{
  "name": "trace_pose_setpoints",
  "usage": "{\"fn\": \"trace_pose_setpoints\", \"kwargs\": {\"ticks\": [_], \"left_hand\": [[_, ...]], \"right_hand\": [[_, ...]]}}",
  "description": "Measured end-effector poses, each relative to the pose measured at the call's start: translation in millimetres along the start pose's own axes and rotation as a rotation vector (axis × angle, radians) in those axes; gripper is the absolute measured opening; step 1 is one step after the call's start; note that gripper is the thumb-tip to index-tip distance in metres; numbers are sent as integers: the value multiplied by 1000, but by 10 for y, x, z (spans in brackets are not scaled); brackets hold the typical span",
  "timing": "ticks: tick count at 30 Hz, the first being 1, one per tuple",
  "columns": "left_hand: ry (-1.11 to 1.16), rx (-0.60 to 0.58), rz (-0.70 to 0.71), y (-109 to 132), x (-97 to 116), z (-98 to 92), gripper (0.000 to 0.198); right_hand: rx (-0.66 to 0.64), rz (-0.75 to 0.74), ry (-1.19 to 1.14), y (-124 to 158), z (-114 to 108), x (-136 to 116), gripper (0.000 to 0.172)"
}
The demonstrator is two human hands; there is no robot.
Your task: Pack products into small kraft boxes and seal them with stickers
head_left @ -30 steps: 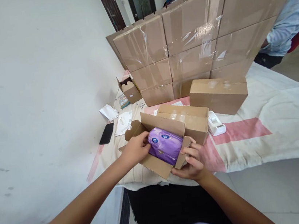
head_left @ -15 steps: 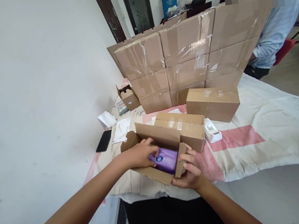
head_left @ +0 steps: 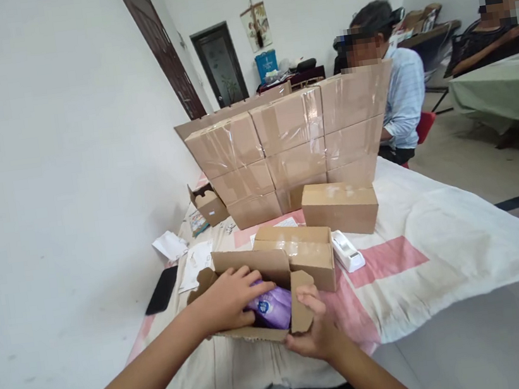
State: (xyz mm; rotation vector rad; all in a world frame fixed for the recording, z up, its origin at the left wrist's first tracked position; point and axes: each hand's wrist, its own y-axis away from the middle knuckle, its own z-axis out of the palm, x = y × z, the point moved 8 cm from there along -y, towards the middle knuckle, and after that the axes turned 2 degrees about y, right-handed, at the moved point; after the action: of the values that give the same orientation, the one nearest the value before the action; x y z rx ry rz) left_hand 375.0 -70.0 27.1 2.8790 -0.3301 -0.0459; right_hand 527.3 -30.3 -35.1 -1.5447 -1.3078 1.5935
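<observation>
An open cardboard box (head_left: 251, 258) stands near the table's front edge with its flaps up. Inside it lies a shiny purple soft pack (head_left: 277, 307) with a round blue label. My left hand (head_left: 232, 297) reaches into the box, its fingers and thumb closed around the pack's left end; part of that grip is hidden. With fingers on the end flap and thumb low at the corner, my right hand (head_left: 318, 327) holds the box's right end. Right behind this box is a closed, taped cardboard box (head_left: 305, 253).
Another taped box (head_left: 341, 212) and a white tape dispenser (head_left: 348, 250) are to the right. Stacked taped cartons (head_left: 288, 123) form a wall behind. A black phone (head_left: 162, 290), papers (head_left: 195, 265) and a small open carton (head_left: 208, 206) lie left. A person (head_left: 401, 89) sits beyond the cartons.
The view has shifted, showing more of the room and a second person at right. The purple pack's left end looks raised and more bulged under my left hand. My right hand keeps its hold.
</observation>
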Motion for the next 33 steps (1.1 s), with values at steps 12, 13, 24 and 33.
{"fn": "trace_pose_setpoints", "kwargs": {"ticks": [12, 13, 24, 33], "left_hand": [[980, 48, -596, 479, -839, 221, 59], [953, 0, -583, 451, -814, 308, 59], [665, -258, -452, 176, -846, 872, 36], [423, 87, -631, 599, -699, 298, 46]], "right_hand": [[-43, 52, -102, 39, 95, 44, 74], [-50, 66, -112, 56, 112, 50, 75], [1, 120, -140, 125, 136, 41, 72], [-23, 138, -161, -8, -11, 17, 60]]}}
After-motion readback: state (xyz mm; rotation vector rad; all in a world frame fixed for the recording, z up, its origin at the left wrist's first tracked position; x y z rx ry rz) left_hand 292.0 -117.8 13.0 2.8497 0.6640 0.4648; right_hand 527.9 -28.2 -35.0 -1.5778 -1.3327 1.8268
